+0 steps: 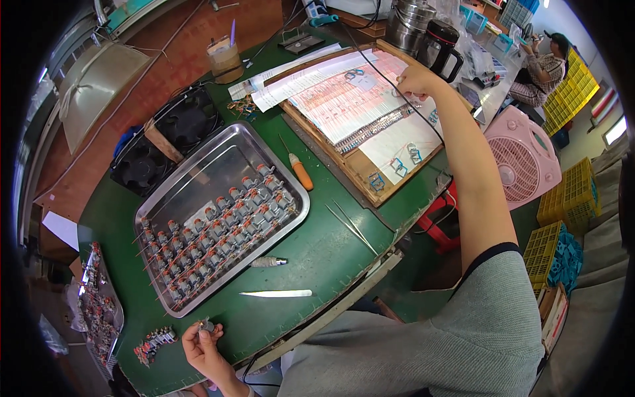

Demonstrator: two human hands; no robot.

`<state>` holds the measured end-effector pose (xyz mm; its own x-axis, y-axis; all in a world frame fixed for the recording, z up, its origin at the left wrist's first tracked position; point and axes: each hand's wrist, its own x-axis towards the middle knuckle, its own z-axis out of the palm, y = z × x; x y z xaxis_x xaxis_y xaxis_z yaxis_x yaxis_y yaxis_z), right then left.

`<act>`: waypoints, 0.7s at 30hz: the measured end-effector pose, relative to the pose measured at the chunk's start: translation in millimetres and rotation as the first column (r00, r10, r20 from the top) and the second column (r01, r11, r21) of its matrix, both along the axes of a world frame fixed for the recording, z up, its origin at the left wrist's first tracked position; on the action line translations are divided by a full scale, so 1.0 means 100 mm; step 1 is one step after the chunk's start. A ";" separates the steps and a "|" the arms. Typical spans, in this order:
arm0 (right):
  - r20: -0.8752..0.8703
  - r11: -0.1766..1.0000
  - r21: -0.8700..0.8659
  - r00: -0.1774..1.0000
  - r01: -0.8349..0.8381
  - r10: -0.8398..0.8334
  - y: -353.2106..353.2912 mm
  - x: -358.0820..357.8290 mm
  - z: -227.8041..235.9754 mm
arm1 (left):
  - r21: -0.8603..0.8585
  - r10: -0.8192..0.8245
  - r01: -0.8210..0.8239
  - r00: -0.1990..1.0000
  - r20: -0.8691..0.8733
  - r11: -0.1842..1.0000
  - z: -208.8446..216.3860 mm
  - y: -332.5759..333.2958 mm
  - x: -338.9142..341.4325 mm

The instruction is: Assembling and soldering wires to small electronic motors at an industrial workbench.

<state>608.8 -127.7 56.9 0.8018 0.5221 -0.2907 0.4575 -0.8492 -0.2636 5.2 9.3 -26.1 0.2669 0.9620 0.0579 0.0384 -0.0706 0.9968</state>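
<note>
Near the front edge of the green table, my left hand (pixel 204 349) pinches a small grey cylindrical component (pixel 208 325). A short row of similar components (pixel 155 345) lies just left of it. My right hand (pixel 418 83) reaches to the far right part of a wooden board (pixel 317 135), its fingers curled together; whether anything is in them is too small to tell. Beneath it the board carries printed sheets (pixel 331 99), a strip of small metal parts (pixel 376 132) and several blue wire-like frames (pixel 398 167). A metal tray (pixel 228 149) holds rows of grey components with orange-red tops.
An orange-handled pointed tool (pixel 301 173), metal tweezers (pixel 354 230) and white tweezers (pixel 278 293) lie between tray and board. Black fans (pixel 185 119) stand behind the tray. A dark cable (pixel 370 63) crosses the board. A pink fan (pixel 519 159) and a seated person (pixel 549 66) are at right.
</note>
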 end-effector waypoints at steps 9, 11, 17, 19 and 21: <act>-0.142 0.991 0.132 0.990 0.005 0.014 -0.06 0.01 0.04 | -0.002 -0.002 0.002 1.000 0.002 1.000 -0.01 0.01 0.01; -0.224 0.984 0.172 0.975 0.040 0.000 -0.14 0.08 0.04 | -0.001 -0.007 0.007 1.000 0.006 1.000 0.00 0.01 0.01; -0.291 0.941 0.287 0.952 0.177 -0.090 -0.24 0.08 0.09 | 0.000 -0.014 0.014 1.000 0.003 1.000 -0.01 0.01 0.00; -0.301 0.940 0.290 0.950 0.177 -0.086 -0.29 0.14 0.10 | -0.010 -0.014 0.014 1.000 0.001 1.000 0.00 0.01 0.01; -0.293 0.942 0.289 0.953 0.168 -0.080 -0.33 0.18 0.13 | -0.015 -0.012 0.012 1.000 0.001 1.000 0.01 0.00 0.02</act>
